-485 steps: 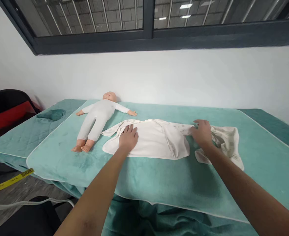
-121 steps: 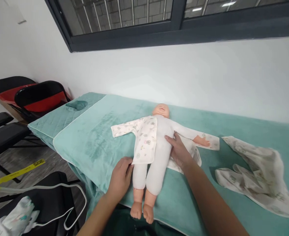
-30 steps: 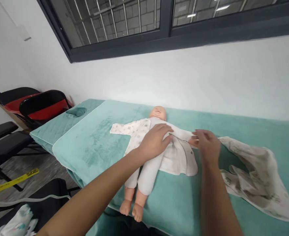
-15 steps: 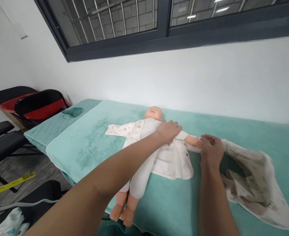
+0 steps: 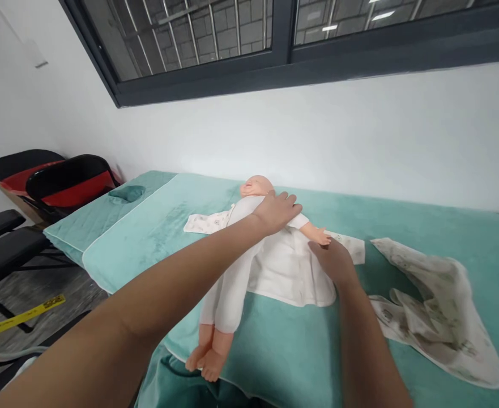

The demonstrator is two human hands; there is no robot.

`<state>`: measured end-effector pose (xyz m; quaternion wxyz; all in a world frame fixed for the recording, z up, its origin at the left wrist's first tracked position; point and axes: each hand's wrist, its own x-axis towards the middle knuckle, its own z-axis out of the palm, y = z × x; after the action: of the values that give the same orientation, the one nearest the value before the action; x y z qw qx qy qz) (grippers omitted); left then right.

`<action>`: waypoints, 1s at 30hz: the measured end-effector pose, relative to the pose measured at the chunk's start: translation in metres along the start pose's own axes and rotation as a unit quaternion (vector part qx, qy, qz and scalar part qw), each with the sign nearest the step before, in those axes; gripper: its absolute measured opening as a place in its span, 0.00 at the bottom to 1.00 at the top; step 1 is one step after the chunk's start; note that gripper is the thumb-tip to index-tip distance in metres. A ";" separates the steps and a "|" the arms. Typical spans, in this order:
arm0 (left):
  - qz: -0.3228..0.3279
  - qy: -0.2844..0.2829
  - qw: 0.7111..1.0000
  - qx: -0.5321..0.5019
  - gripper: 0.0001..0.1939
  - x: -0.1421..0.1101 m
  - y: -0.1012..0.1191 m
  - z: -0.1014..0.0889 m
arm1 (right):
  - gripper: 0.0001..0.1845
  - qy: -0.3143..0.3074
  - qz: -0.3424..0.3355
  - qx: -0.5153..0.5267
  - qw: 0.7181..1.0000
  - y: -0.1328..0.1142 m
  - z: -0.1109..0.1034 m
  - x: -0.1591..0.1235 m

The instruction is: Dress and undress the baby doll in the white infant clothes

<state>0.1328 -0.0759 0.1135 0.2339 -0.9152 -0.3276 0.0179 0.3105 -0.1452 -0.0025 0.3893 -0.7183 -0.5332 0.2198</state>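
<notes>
A baby doll (image 5: 236,283) in a white bodysuit lies rolled partly to one side, its head turned left. My left hand (image 5: 278,212) is wrapped over its shoulder and upper arm. Under the doll spreads a white printed baby jacket (image 5: 291,277), one sleeve out to the left and the other to the right. My right hand (image 5: 334,260) is closed on the jacket's cloth beside the right sleeve, just below the doll's bare hand; its fingertips are partly hidden.
A crumpled white printed cloth (image 5: 453,317) lies at the right on the green padded bed (image 5: 402,221). Behind the bed is a white wall with a dark-framed window (image 5: 215,79). Black and red chairs (image 5: 71,181) stand at the left.
The doll has tilted and its head has turned left. My right hand has moved left from the doll's hand to the jacket, and the right sleeve now shows. My left hand shifted slightly left.
</notes>
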 end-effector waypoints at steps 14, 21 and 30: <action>-0.086 -0.122 0.989 0.022 0.17 0.028 0.023 0.013 | 0.19 0.018 0.036 0.567 0.822 -0.027 -0.028 -0.016; -0.120 -0.088 0.984 -0.102 0.22 0.028 0.036 0.026 | 0.18 -0.108 -0.028 0.553 0.826 -0.039 -0.025 -0.027; -0.112 -0.036 0.905 -0.410 0.14 0.019 0.033 0.028 | 0.32 -0.290 -0.106 0.490 0.815 -0.041 -0.017 -0.031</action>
<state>0.1618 -0.0754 0.0761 -0.1735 -0.8865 -0.4143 -0.1110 0.2881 -0.1743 0.0373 0.5383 -0.2741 -0.5159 0.6074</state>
